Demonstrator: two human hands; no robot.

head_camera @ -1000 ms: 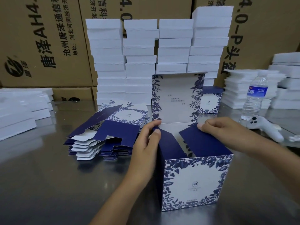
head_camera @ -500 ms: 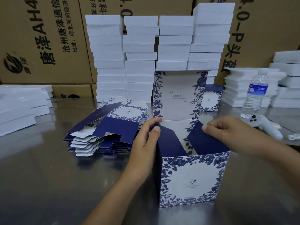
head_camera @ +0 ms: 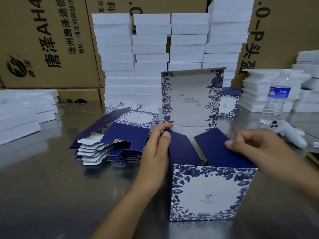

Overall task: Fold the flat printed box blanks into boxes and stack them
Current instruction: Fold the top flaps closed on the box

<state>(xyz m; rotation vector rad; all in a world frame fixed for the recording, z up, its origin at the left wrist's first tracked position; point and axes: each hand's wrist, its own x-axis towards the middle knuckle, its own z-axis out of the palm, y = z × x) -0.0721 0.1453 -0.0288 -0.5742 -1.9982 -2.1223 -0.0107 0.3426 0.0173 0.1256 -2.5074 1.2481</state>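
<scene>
Blue-and-white printed box stands half-folded on the steel surface — its lid upright at the back.
Left hand grips the left flap at the far corner, thumb on top; right hand pinches the right flap, fingers curled. Both navy flaps slant inward, apart — the pile of flat blanks lies just left of the box.

I count two hands: the left hand and the right hand. There are two folded printed boxes, one open box in front and one rear box. I see one pile of flat blanks, too many sheets to number. Four tall white stacks stand at the back. One water bottle, one white controller.
</scene>
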